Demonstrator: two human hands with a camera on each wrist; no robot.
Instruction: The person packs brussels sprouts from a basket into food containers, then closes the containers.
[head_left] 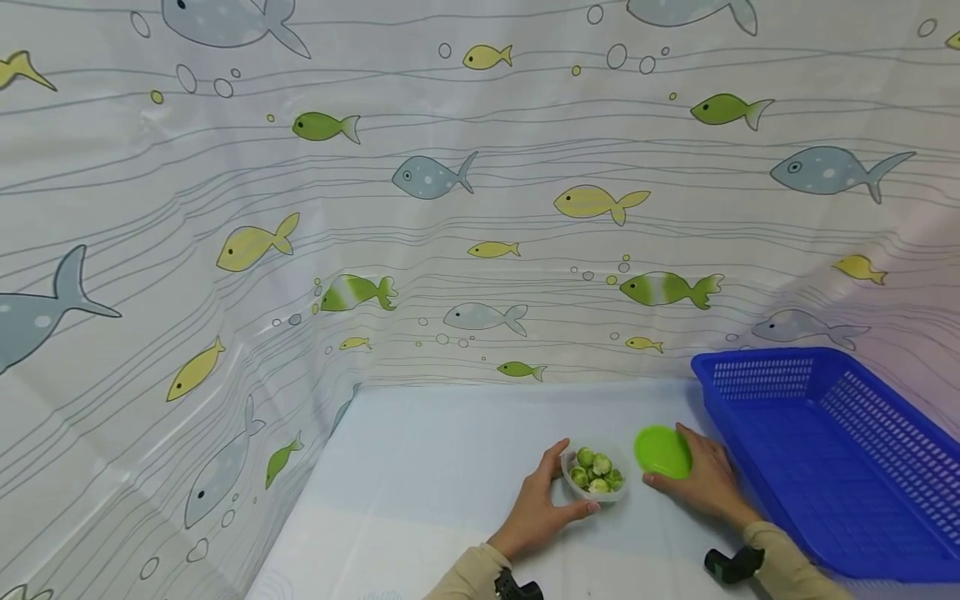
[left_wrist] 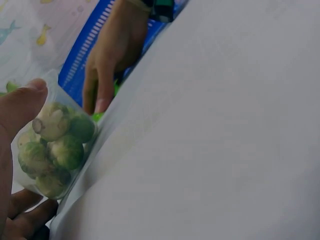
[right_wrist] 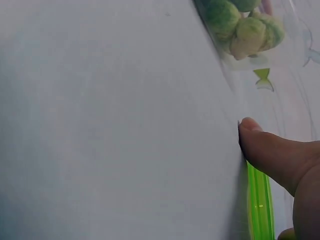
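Observation:
A small clear tub point(head_left: 613, 497) filled with several Brussels sprouts point(head_left: 592, 471) stands uncovered on the white table. My left hand point(head_left: 534, 510) holds it from the left, thumb on the near side and fingers round the far side. In the left wrist view the sprouts point(left_wrist: 52, 150) show through the tub's see-through wall. Just right of the tub, a round bright green lid point(head_left: 662, 452) lies low over the table. My right hand point(head_left: 708, 482) grips its right edge between thumb and fingers. The right wrist view shows the thumb on the ridged side of the lid point(right_wrist: 260, 205).
A large blue plastic basket point(head_left: 855, 467) with slotted walls stands at the right, close beside my right hand. The white table point(head_left: 420, 475) stretches out to the left. A fish-patterned sheet point(head_left: 420, 275) hangs behind and along the left side.

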